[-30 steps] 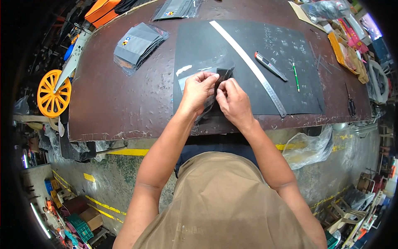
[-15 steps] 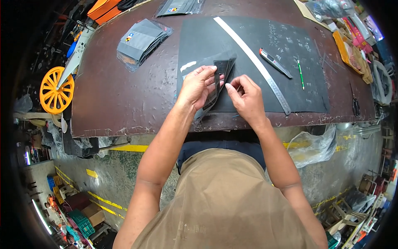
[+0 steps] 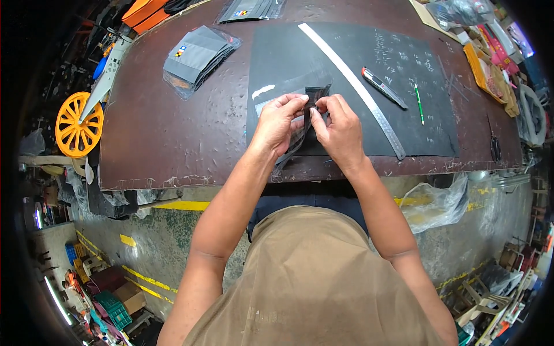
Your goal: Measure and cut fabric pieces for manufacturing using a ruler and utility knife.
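Between my hands is a dark, clear-sided plastic pouch [image 3: 317, 92], raised above the black mat [image 3: 277, 55]. My left hand [image 3: 281, 122] pinches its left side between thumb and fingers. On the other side, the thumb and curled fingers of my right hand [image 3: 339, 126] close on the pouch's edge. My fingers hide much of the pouch, and its lower part hangs beside my left palm. To the right on the mat lie a long steel ruler [image 3: 352, 81], a red and black utility knife [image 3: 384, 87] and a green pencil [image 3: 419, 105].
A stack of grey pouches [image 3: 199, 55] in clear plastic lies on the brown table [image 3: 173, 132] at left, and another stack [image 3: 251, 10] at the far edge. Black scissors [image 3: 495, 147] lie near the right edge. A yellow wheel [image 3: 79, 125] is beyond the left edge.
My right hand has moved left and up to the pouch, and its fingers now meet the edge. My left hand has shifted slightly right with the pouch.
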Tool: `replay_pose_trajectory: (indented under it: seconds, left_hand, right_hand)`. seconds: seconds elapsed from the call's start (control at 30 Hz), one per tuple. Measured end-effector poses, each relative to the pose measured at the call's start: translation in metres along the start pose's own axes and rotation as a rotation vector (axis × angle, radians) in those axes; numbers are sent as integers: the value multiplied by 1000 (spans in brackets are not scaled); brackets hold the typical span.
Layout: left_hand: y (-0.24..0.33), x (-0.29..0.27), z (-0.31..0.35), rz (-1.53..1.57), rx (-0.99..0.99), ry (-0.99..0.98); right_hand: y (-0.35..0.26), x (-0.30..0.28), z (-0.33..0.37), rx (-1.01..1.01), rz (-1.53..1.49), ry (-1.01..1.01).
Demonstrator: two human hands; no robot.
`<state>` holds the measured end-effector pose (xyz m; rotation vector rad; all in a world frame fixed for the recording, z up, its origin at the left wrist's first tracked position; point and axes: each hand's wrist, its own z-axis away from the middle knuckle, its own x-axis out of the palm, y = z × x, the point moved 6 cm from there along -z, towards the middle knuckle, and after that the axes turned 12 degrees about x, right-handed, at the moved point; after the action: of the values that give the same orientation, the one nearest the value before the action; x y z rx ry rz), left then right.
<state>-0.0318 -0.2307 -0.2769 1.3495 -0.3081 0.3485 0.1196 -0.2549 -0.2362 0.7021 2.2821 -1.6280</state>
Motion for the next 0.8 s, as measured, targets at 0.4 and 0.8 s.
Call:
replay_pose_trajectory:
  seconds: [0.4, 0.8]
  left_hand:
    - [-11, 11, -4, -71, 50, 6]
    - [-4, -3, -7, 107, -21, 14]
  right_hand:
    - [26, 2, 2, 215, -118, -131]
    - [47, -12, 19, 414, -240, -255]
